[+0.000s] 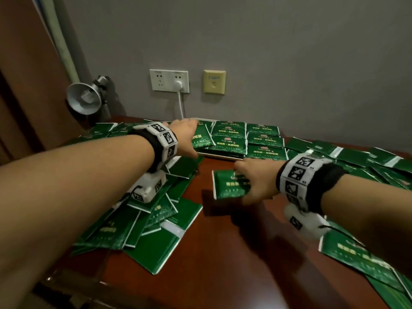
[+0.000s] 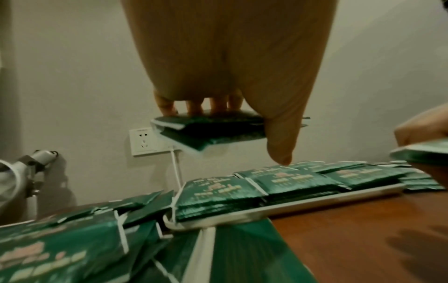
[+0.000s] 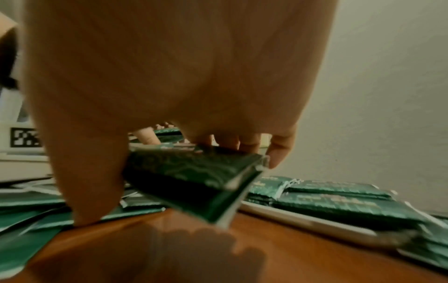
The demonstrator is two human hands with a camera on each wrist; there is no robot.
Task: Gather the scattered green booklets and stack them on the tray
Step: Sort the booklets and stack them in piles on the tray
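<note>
— On the left, what is held, and what might slip?

— A thin bundle of booklets (image 2: 211, 128) is pinched by the left hand (image 1: 186, 137), fingers on top and thumb at the near edge, above the tray (image 2: 303, 203). If the pinch is eased too high, the bundle could be fanned out and the neat rows (image 1: 245, 139) already laid on the tray knocked askew.

— And the loose heap (image 1: 142, 221) on the near left?

— It could be dragged off the table (image 1: 234, 253) by the forearm passing over it.

— To the right?

— A second bundle (image 1: 229, 184) is gripped by the right hand (image 1: 256, 179) above the table, just short of the tray. It is blurred, so its count cannot be told; its lowest cover seems to sag and might be caught on the tray's rim. More scattered booklets (image 1: 361, 157) lie on the far right.
</note>
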